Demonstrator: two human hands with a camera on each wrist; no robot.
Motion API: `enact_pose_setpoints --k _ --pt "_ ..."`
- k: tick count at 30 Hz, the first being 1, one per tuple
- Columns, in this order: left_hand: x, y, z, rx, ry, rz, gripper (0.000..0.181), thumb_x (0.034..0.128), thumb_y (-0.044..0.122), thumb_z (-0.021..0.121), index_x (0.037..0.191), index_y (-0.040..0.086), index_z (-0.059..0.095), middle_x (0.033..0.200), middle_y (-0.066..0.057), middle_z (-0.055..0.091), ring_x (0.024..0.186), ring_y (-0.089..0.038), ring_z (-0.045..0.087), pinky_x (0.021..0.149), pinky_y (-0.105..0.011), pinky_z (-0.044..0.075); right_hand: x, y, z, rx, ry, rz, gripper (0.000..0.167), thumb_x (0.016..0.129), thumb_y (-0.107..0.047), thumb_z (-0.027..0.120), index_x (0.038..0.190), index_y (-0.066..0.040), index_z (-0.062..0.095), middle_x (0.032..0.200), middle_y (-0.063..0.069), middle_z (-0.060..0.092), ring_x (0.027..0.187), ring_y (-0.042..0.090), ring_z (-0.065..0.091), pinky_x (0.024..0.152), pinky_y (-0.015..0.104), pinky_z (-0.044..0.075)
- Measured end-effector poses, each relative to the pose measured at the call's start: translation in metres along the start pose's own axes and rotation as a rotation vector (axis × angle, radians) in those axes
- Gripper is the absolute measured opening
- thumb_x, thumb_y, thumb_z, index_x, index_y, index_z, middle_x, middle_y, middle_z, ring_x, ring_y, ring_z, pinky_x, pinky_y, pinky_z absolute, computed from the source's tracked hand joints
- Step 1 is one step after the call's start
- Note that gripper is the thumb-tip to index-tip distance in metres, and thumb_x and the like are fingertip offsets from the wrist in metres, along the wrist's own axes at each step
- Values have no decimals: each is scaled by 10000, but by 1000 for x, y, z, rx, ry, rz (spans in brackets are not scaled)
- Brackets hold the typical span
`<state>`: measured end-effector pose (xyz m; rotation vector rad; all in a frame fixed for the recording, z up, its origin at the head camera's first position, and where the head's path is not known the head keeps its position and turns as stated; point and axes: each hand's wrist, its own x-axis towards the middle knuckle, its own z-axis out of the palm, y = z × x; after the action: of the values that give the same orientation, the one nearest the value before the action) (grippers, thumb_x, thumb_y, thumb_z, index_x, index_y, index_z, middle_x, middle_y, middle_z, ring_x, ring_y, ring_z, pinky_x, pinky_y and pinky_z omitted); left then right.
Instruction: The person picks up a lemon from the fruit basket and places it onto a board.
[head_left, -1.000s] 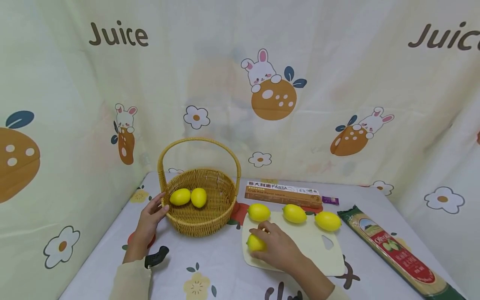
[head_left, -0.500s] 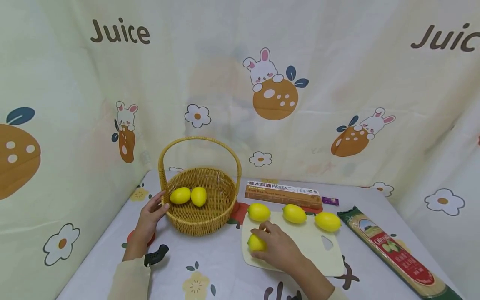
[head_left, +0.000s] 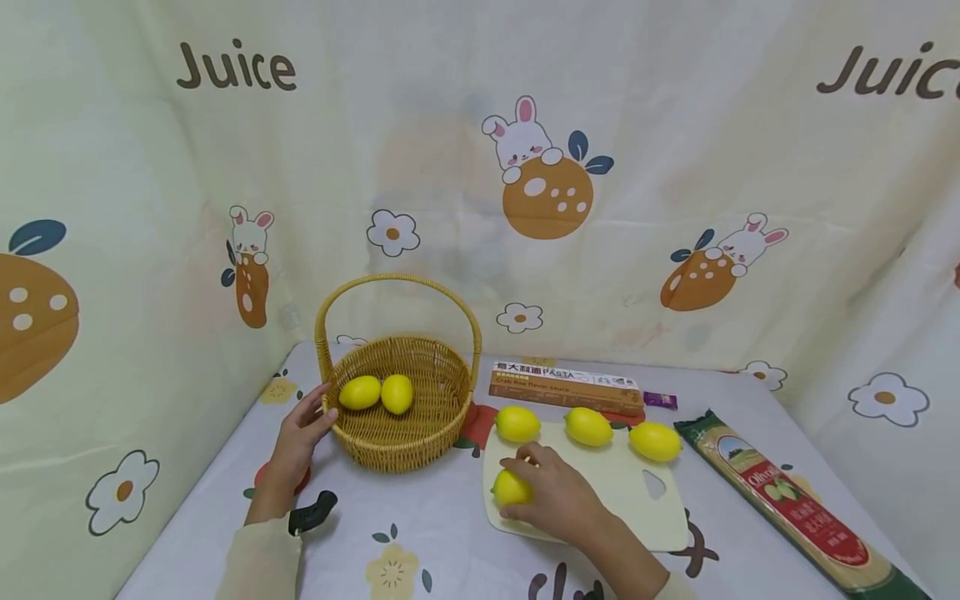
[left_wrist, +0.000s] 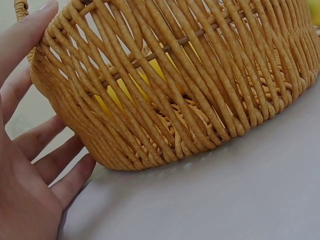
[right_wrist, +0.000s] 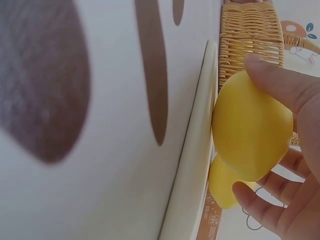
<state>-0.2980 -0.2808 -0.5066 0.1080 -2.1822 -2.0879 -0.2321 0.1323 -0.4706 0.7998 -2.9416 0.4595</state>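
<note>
Almost nothing shifts over this last second: your right hand (head_left: 558, 497) keeps its thumb and fingers curled round the nearest lemon (head_left: 511, 490), which sits unlifted on the cutting board (head_left: 611, 504); your left hand (head_left: 297, 435), fingers spread, touches the basket (head_left: 397, 457).

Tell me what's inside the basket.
Two lemons lie side by side in the left half of the basket; bare woven floor shows to their right. The patch of floor beneath them is covered, so nothing there can be seen.
</note>
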Motion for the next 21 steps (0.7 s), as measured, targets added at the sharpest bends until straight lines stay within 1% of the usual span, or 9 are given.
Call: enact_pose_setpoints --k 4,8,11,15,21 --pt "0 1 1 -6 -2 -10 625 961 254 637 1519 209 359 1569 -30 271 1404 -242 279 1109 -451 297 0 0 0 -1 -3 -15 597 751 -482 809 1269 -231 653 1111 -70 486 959 142 468 801 346 502" --pt "-1 3 1 -3 -4 -14 633 962 264 633 1525 226 346 1573 -31 262 1408 -246 272 1112 -458 288 4 0 -1 -16 -2 -30 589 744 -459 822 1258 -221 662 1103 -53 506 943 146 480 816 347 510" --pt "-1 2 0 -2 -7 -9 635 961 267 635 1525 225 346 1574 -37 260 1410 -248 267 1112 -463 286 8 1 0 -22 -1 -28 595 736 -442 833 1259 -214 664 1106 -41 516 939 147 486 827 344 517" --pt "-1 0 1 1 -6 -4 632 960 271 637 1522 216 353 1568 -34 273 1399 -243 284 1105 -456 301 10 2 1 -14 -12 -4 611 726 -436 841 1267 -219 661 1112 -39 512 943 143 485 839 346 523" --pt "0 -1 1 9 1 11 633 955 295 642 1518 227 360 1565 -38 282 1386 -255 306 1098 -461 311 10 2 1 -19 -4 -12 630 718 -458 839 1271 -216 659 1123 -32 507 951 150 482 818 341 524"
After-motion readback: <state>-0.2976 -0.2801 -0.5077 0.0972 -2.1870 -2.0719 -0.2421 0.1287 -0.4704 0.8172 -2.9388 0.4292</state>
